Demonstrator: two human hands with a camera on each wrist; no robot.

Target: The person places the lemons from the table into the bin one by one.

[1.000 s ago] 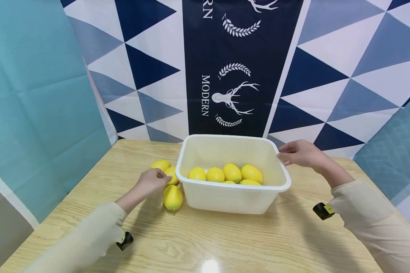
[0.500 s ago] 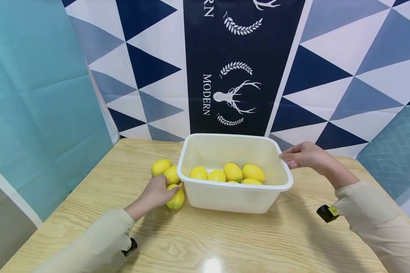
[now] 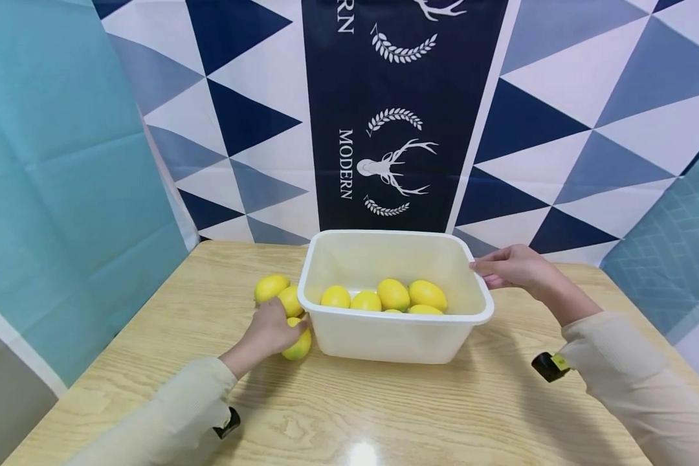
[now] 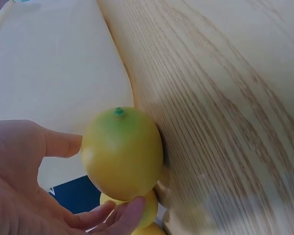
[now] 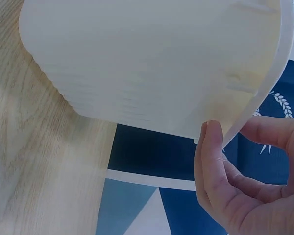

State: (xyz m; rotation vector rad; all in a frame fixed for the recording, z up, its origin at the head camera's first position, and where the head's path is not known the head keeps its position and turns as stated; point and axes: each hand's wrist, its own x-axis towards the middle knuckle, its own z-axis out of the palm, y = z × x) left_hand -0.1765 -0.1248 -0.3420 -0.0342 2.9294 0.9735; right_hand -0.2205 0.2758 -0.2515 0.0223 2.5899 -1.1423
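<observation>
Yellow lemons with greenish tips lie on the table and in a white plastic bin (image 3: 384, 340). At the bin's left side, my left hand (image 3: 266, 330) has its thumb and fingers around the front lemon (image 4: 122, 152), which rests on the table beside the bin wall. Two more lemons (image 3: 271, 288) sit just behind that hand. My right hand (image 3: 515, 266) pinches the bin's right rim, thumb on the rim and fingers (image 5: 211, 161) under it outside. Several lemons (image 3: 393, 294) show inside the bin, the nearest partly hidden by its front wall.
The wooden table (image 3: 349, 401) meets a patterned cloth backdrop (image 3: 378, 129) at the back. Teal cloth (image 3: 64, 162) hangs at the left. Small black devices sit at both wrists, including the right wrist camera (image 3: 549, 367).
My left hand has come down and forward from above the lemons and closed around the front one. The right hand keeps its place at the rim, its thumb now on it.
</observation>
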